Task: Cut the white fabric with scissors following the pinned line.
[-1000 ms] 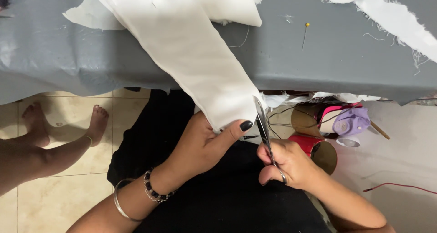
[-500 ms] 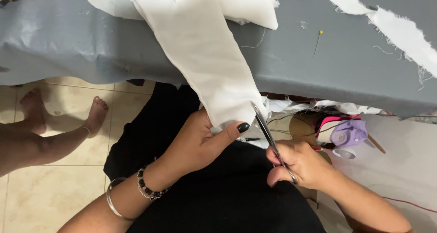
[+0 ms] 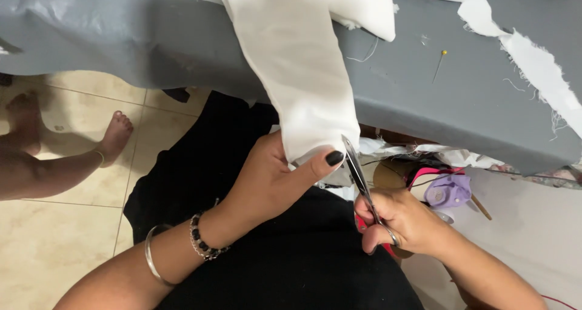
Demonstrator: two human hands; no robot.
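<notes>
A long strip of white fabric hangs off the grey-covered table toward my lap. My left hand pinches its lower end, thumb with dark nail polish on top. My right hand grips a pair of scissors with red handles, blades pointing up at the fabric's lower right edge, right beside my left thumb. Bracelets circle my left wrist.
More white fabric pieces and a yellow-headed pin lie on the table. Under the table edge are fabric scraps and a purple object in a container. Another person's bare feet rest on the tiled floor at left.
The view has shifted, so the fabric and hands sit further right in the picture. Both hands keep their grip, with the scissors still at the fabric's lower edge.
</notes>
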